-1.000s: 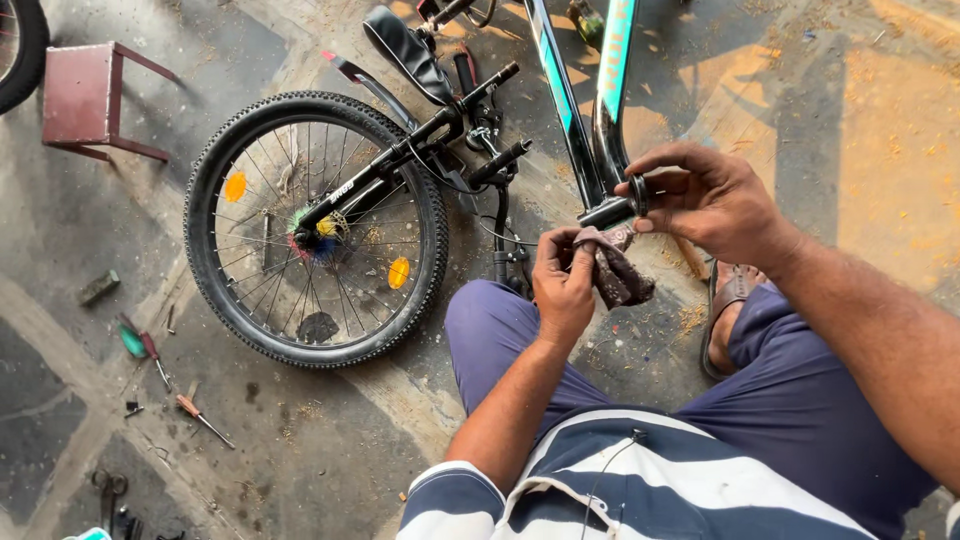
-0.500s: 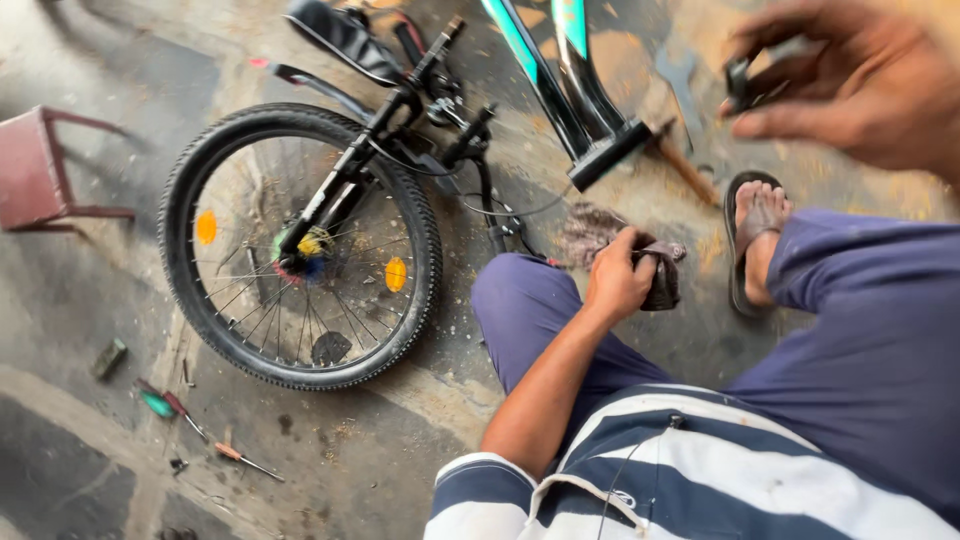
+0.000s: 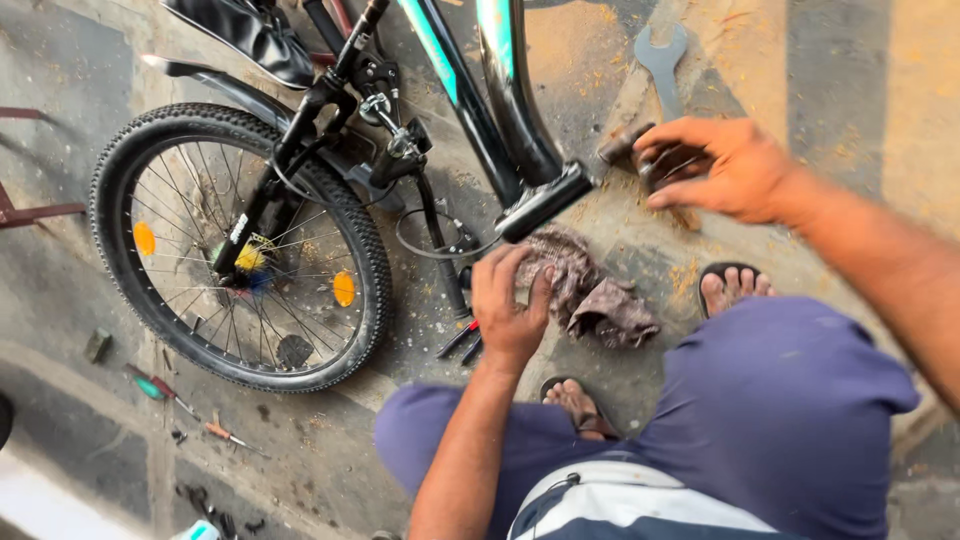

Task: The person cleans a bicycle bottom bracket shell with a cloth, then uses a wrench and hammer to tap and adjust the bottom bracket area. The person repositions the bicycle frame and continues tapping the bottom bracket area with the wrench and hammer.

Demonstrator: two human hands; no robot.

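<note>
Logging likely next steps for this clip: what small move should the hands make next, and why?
Probably bring the right hand back to the open end of the frame tube. It seems to grip a small dark part, though what it is I cannot tell, and it hangs apart from the tube. The left hand rests on the rag just below that tube end.

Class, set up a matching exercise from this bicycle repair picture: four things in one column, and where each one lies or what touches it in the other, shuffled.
Things:
1. rag
2. spanner
3. screwdrivers
4. rear wheel

Places:
A. on the ground beyond the right hand
B. under the fingers of the left hand
C. on the ground below the wheel
D. left of the left hand, lying on the ground

Pairs: 1-B, 2-A, 3-C, 4-D
</note>
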